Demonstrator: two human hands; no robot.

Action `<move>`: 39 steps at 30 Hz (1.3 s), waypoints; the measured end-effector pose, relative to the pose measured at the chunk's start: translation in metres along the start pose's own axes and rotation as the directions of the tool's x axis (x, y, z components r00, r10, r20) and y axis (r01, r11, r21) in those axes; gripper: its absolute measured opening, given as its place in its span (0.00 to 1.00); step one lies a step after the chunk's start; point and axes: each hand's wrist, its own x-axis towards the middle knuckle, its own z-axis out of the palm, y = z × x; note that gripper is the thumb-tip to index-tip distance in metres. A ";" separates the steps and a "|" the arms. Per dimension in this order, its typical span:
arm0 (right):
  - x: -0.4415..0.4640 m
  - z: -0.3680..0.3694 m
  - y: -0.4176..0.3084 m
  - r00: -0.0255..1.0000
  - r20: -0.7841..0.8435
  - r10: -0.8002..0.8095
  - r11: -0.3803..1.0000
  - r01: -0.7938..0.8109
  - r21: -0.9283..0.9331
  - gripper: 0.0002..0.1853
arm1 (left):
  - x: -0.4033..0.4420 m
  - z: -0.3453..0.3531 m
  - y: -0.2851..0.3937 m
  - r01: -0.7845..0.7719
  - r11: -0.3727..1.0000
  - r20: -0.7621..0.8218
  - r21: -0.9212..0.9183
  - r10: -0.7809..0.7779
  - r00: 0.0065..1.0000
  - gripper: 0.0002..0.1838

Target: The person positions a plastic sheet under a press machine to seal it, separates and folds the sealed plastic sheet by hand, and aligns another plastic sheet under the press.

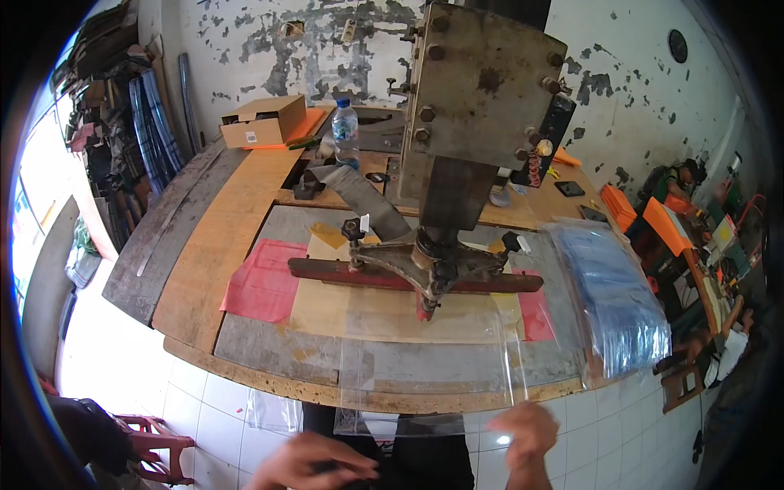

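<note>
A clear plastic sheet point(425, 359) lies under the red-edged bar point(482, 284) of a heavy metal press point(490, 90) and hangs over the table's front edge. At its lower right corner my right hand point(529, 433) is closed, fingers curled against the film; the exact grip is blurred. Below the sheet's left part, my left hand point(314, 461) has its fingers stretched out to the right with a gap under them. It looks apart from the film. Beneath the bar lie a beige sheet point(327, 314) and pink pieces point(265, 282).
A stack of clear plastic sleeves point(616, 294) lies on the table's right. Behind are a cardboard box point(263, 122), a water bottle point(345, 135) and a phone point(569, 189). A red stool point(155, 449) stands at lower left. Another person point(678, 184) is at the far right.
</note>
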 end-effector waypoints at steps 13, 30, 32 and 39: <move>-0.026 -0.027 0.111 0.921 -0.299 0.250 0.950 -0.293 -0.108 0.19 | 0.031 -0.087 -0.087 0.168 0.601 -0.570 0.782 0.580 0.582 0.03; -0.033 -0.027 0.113 0.936 -0.268 0.230 0.918 -0.300 -0.259 0.21 | 0.034 -0.082 -0.082 0.276 0.605 -0.632 0.747 0.518 0.576 0.06; -0.034 -0.027 0.115 0.944 -0.264 0.199 0.920 -0.273 -0.281 0.21 | 0.033 -0.082 -0.084 0.284 0.623 -0.652 0.729 0.506 0.564 0.06; -0.033 -0.026 0.113 0.943 -0.275 0.188 0.922 -0.266 -0.283 0.23 | 0.031 -0.083 -0.086 0.298 0.610 -0.649 0.734 0.502 0.572 0.06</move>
